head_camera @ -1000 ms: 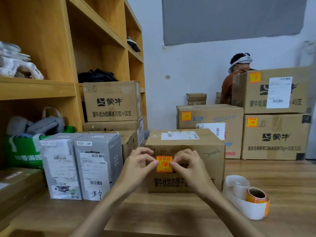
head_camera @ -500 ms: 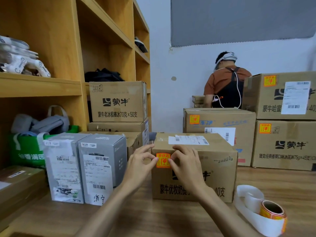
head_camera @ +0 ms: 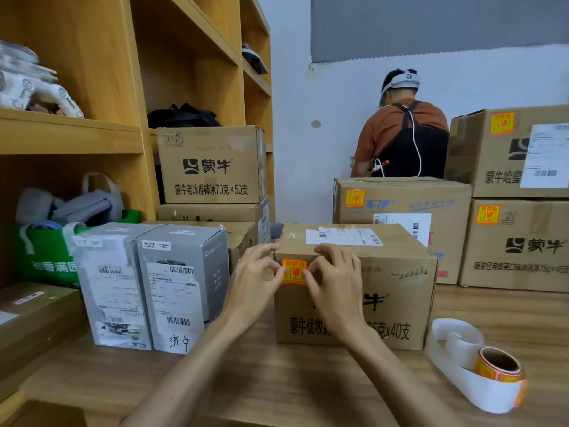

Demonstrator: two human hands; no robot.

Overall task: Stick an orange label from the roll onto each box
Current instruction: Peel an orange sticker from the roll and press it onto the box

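Head view, frame centre: orange label sits on the front face of the brown carton, upper left corner, just under the top edge.

Change: one second ago the label was held lower on that face, between both sets of fingertips. It is now up at the corner and looks flat against the cardboard. Whether it is fully stuck down, cannot tell.

Left hand: fingers curled, thumb and forefinger pinching the label's left edge, other fingers at the carton's corner. Right hand: same pinch on the right edge, remaining fingers draped over the carton's top edge.

Label roll: lower right on the bench, well apart from both hands, with a loop of white backing strip trailing from it.

Judgement: this carton is nearly done; a press and rub along the label should finish it. The three cartons stacked at the right of the frame already show orange labels. The two grey boxes at left and the printed carton behind them show none on their visible faces, so they likely remain.
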